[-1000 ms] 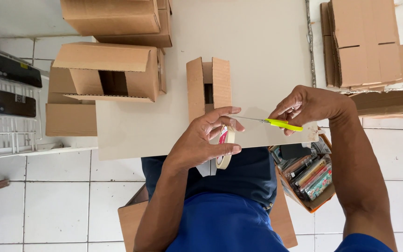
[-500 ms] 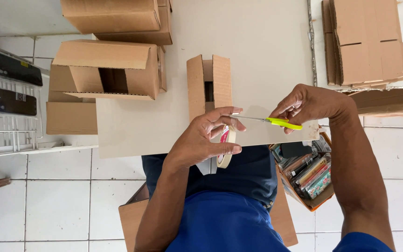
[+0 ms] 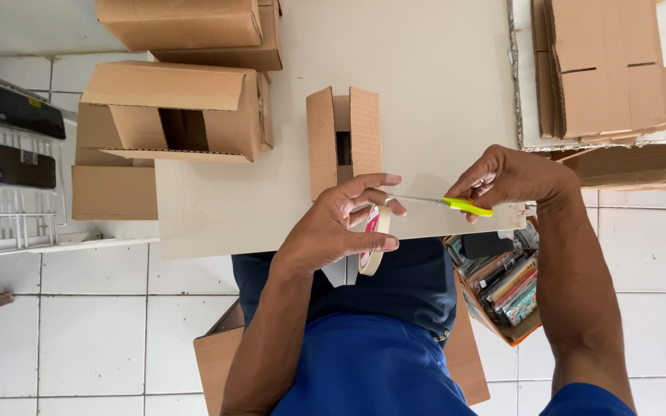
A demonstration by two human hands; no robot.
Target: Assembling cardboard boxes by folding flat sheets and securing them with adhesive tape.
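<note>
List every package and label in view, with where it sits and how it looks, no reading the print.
Small box: upright mid-table, brown cardboard, flaps open.
Large box: left on table, brown, open side facing camera.
Closed boxes: top left, brown, stacked.
Flat boxes: top right, brown, folded pile.
Black packs: far left on white wire rack, flat rectangles.
Tape roll: in left hand, cream with red-and-white core label.
Crate: below right hand, orange, colourful packets.

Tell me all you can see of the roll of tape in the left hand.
The roll of tape is a narrow ring of pale beige tape with a red and white inner core. It stands on edge, seen nearly edge-on, at the near edge of the table. The left hand grips it, fingers over the top and thumb across the lower part. The scissors in the right hand point toward it.
</note>
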